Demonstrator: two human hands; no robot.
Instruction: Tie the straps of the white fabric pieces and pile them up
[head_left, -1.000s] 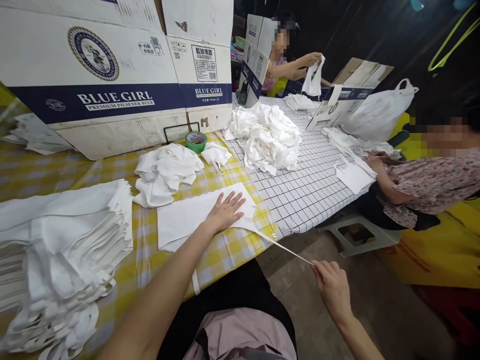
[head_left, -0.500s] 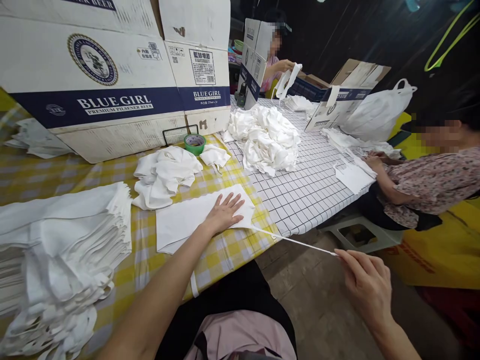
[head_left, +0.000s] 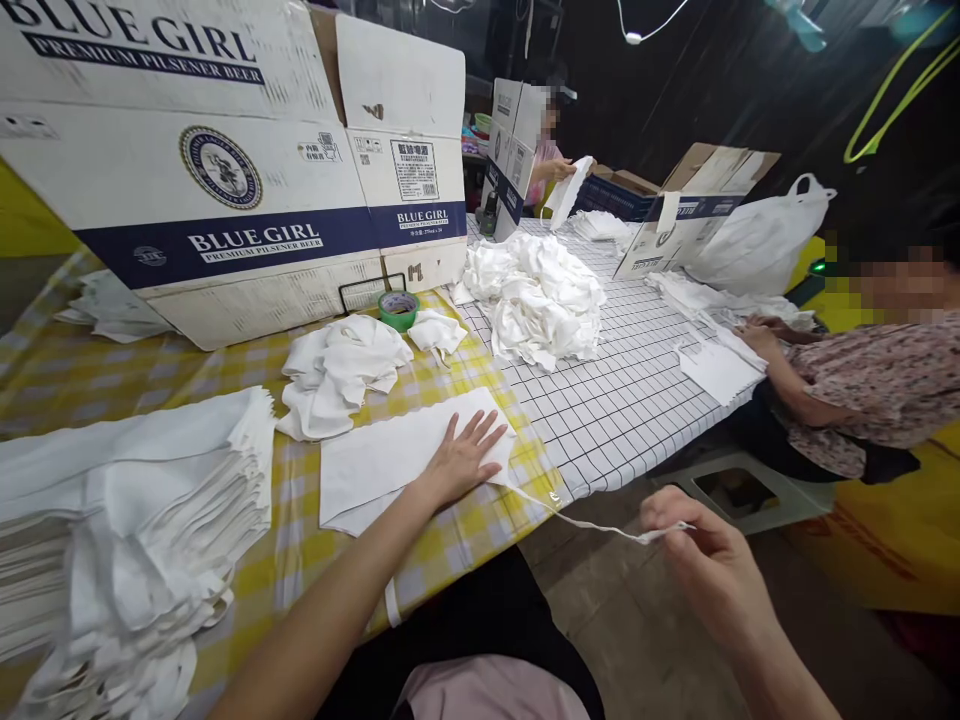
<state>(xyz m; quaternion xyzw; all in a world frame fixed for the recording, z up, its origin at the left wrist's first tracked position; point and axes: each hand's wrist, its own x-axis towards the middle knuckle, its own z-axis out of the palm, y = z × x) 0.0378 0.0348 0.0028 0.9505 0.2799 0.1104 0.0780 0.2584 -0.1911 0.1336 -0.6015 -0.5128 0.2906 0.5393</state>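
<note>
My left hand (head_left: pixel 463 457) lies flat with fingers spread on a flat white cloth piece (head_left: pixel 382 460) on the yellow checked tablecloth (head_left: pixel 450 520). A thin white strap (head_left: pixel 592 523) runs from the cloth's right corner off the table edge to my right hand (head_left: pixel 701 560), which pinches its end between thumb and fingers. The strap hangs a little slack. A tall stack of flat white pieces (head_left: pixel 127 520) lies to my left.
A crumpled white pile (head_left: pixel 337 370) and green tape roll (head_left: pixel 397 308) sit before a large Blue Girl carton (head_left: pixel 225 170). A bigger white heap (head_left: pixel 544 295) lies on the grid cloth. A person (head_left: pixel 862 380) sits at right; another person (head_left: pixel 551 150) works at the far end.
My right hand has come back toward the table and the strap, taut before, has gone slack. The left hand stays pressed on the cloth. The far person lowered a white piece.
</note>
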